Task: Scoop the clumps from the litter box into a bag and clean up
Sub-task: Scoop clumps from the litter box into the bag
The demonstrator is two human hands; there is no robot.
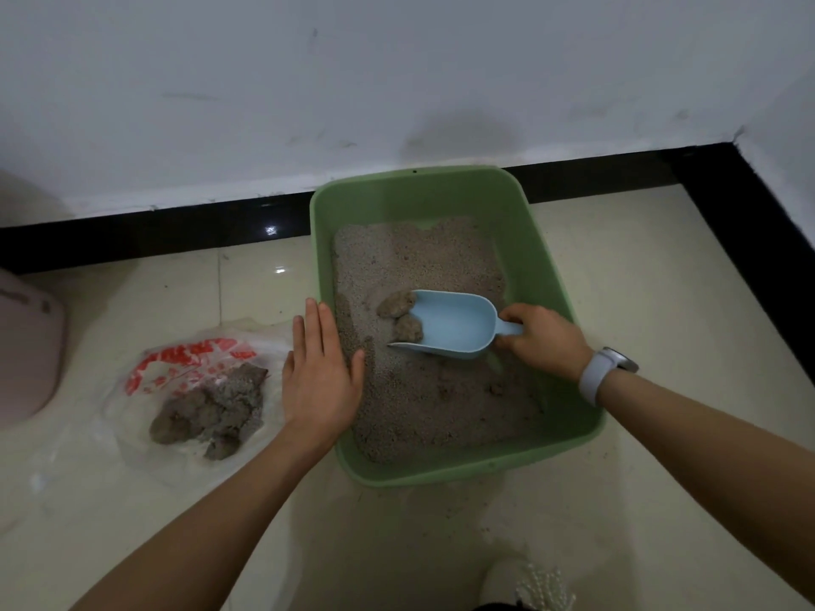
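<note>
You are in the scooping step: your right hand [540, 335] curls around the blue scoop [450, 321], with 2 clumps [399, 313] at its mouth inside the litter box [551, 266]. Your left hand [319, 372], fingers straight and together, rests on the rim. Next, I think, lift level toward the bag [194, 359].

My left hand [322, 368] lies flat, fingers straight and together — my right hand [540, 335], wrist banded, curls its fingers tight; both forearms reach forward.

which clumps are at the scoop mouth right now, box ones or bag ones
The two clumps inside the green litter box, at the blue scoop mouth. The darker pile lies apart on the plastic bag, left of the box.
</note>
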